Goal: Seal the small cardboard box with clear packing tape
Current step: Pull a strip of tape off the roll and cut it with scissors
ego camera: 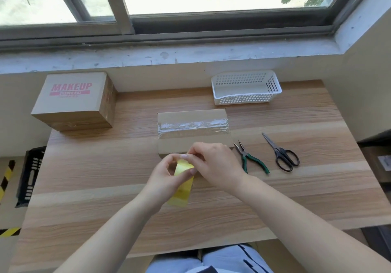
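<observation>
The small cardboard box (190,116) lies flat at the table's middle, with a strip of clear packing tape (193,126) running across its top from left to right. In front of it both hands meet over a yellowish roll of tape (182,186). My left hand (167,175) holds the roll, fingers curled round it. My right hand (213,162) pinches the roll's upper edge with thumb and fingertips. The near edge of the box is partly hidden behind my hands.
Green-handled pliers (251,158) and black scissors (281,152) lie right of the box. A white plastic basket (245,88) stands at the back right, a larger "MAKEUP" cardboard box (74,101) at the back left. A black crate (31,173) sits beside the table's left edge.
</observation>
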